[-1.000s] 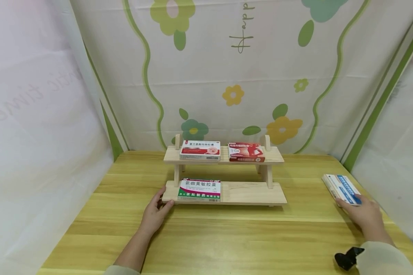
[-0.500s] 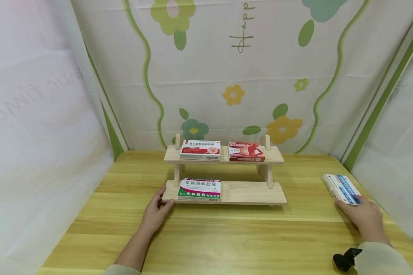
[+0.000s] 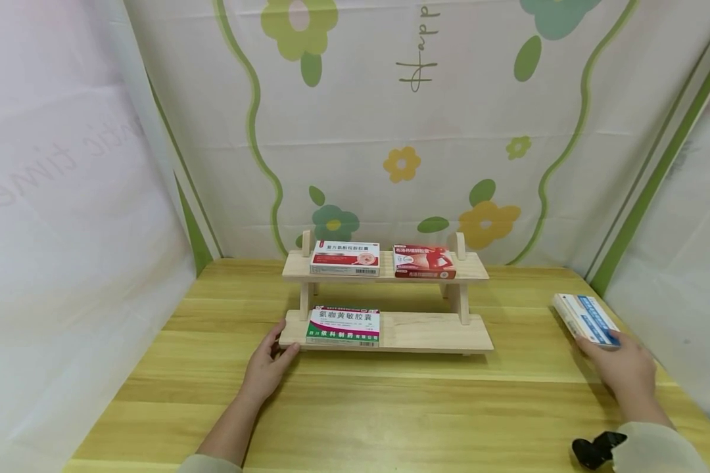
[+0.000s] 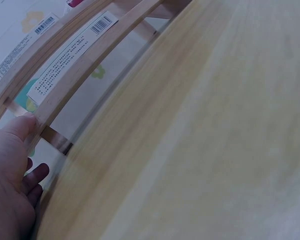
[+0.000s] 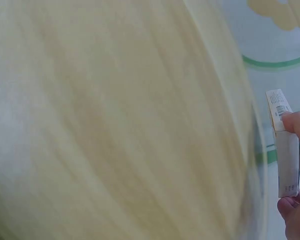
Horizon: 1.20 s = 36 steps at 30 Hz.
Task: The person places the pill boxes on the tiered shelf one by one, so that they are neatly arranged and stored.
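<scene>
My left hand holds the left end of a two-tier wooden shelf; the left wrist view shows the thumb on the lower board's edge and the other fingers below. A green, white and magenta medicine box lies on the lower tier, near that hand. Over at the right, my right hand pinches a blue-and-white medicine box by its near end. In the right wrist view that box sits between thumb and fingers, apart from the tabletop.
On the upper tier lie a white-and-red medicine box at left and a red medicine box at right. The wooden table is enclosed by flower-printed cloth at the back and sides.
My right hand has raised the blue-and-white box slightly, and its near end has shifted a little away from me. The left hand and the shelf stay in place.
</scene>
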{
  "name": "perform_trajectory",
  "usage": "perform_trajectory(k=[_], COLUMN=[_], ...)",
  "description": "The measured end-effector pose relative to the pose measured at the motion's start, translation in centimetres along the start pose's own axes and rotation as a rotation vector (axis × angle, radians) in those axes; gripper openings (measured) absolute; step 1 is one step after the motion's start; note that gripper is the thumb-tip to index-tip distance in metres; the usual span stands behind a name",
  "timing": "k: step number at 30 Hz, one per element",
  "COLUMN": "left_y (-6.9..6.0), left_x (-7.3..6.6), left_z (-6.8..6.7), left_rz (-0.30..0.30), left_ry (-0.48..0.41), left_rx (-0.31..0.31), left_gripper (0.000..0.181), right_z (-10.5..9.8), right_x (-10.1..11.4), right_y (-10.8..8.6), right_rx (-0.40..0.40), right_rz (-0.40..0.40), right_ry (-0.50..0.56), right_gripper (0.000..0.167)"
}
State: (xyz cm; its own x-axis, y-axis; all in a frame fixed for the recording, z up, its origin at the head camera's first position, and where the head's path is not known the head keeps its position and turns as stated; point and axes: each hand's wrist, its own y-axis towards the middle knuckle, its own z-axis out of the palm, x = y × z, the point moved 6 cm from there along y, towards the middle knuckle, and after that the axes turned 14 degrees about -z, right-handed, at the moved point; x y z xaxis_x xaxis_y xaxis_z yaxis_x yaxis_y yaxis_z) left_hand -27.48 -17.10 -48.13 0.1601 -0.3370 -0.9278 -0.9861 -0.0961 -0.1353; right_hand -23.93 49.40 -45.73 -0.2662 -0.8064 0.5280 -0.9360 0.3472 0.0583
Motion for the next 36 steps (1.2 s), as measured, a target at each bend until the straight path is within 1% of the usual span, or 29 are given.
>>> perform_trajectory(k=[6,10,12,17,21,25,28,36], left_y=[0.0,-0.1,-0.1,-0.1,-0.1,-0.1,-0.1,-0.1], left_x=[-0.2,-0.2,-0.2,-0.2,-0.1,-0.1,-0.2,-0.1], left_z=[0.0,0.0,0.0,0.0,0.0,0.0,0.0,0.0], left_rz=[-0.001,-0.004,-0.006,-0.011,-0.008,-0.001,0.002,0.008], left_ry=[0.000,-0.002,0.000,0.005,0.009,0.010,0.007,0.008], left_rx=[0.001,0.003,0.003,0.001,0.001,0.003,0.004,-0.002], left_gripper=[0.071,0.071,0.071,0.071,0.071,0.071,0.071,0.071], right_z=[-1.2,-2.1,-2.5,-3.3,-3.8,-4.4,-4.8,-5.6], right_x=[1.2,2.4,3.1,5.7,7.9,10.1,11.8,15.9], right_y=[-0.1,-0.2,-0.3,-0.9,-1.4,-2.0,-2.5,-4.1], right_rx=[-0.050,-0.073,-0.078,-0.082,-0.093,-0.114,-0.115,-0.091], right_rz=[-0.052,-0.091,-0.123,-0.230,-0.294,-0.349,-0.388,-0.495], right_ry=[0.076,0.098,0.095,0.064,0.056,0.066,0.076,0.120], right_gripper=[0.098,0.097,0.096,0.092,0.090,0.087,0.086,0.083])
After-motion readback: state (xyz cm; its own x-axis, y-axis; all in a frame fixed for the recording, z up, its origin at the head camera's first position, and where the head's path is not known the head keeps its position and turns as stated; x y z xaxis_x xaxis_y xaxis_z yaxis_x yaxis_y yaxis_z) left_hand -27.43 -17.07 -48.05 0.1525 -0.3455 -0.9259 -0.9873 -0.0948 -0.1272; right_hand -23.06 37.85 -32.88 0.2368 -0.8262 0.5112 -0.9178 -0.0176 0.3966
